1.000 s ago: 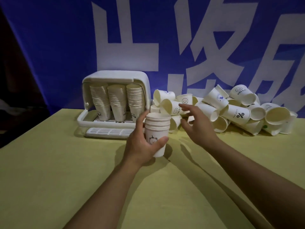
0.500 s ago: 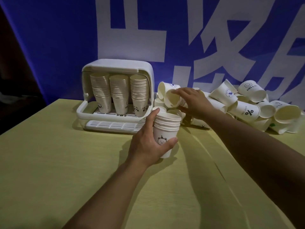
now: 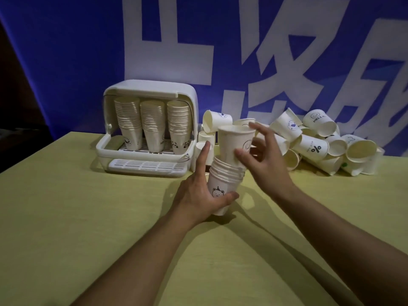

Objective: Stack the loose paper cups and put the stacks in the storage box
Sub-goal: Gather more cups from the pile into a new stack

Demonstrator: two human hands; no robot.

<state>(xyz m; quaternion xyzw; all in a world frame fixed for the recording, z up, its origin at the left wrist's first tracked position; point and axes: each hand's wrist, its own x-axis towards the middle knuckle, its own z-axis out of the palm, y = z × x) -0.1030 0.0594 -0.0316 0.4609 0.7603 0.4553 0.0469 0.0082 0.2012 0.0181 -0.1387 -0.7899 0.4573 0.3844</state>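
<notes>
My left hand [image 3: 198,195] grips a short stack of white paper cups [image 3: 223,182] with a bear drawing, held upright just above the yellow table [image 3: 88,217]. My right hand [image 3: 262,160] pinches a single cup [image 3: 236,144] whose bottom sits partway inside the top of that stack. A pile of loose cups [image 3: 320,146] lies on its sides at the back right. The white storage box [image 3: 152,129] stands open at the back left and holds three tall stacks of cups [image 3: 152,124].
A blue banner with large white characters [image 3: 198,51] hangs behind the table. Several loose cups [image 3: 205,138] lie between the box and my hands. The table's left edge [image 3: 33,151] borders a dark area.
My right hand has taken a cup from the pile and brought it back onto the top of the stack. My left hand has kept hold of the stack.
</notes>
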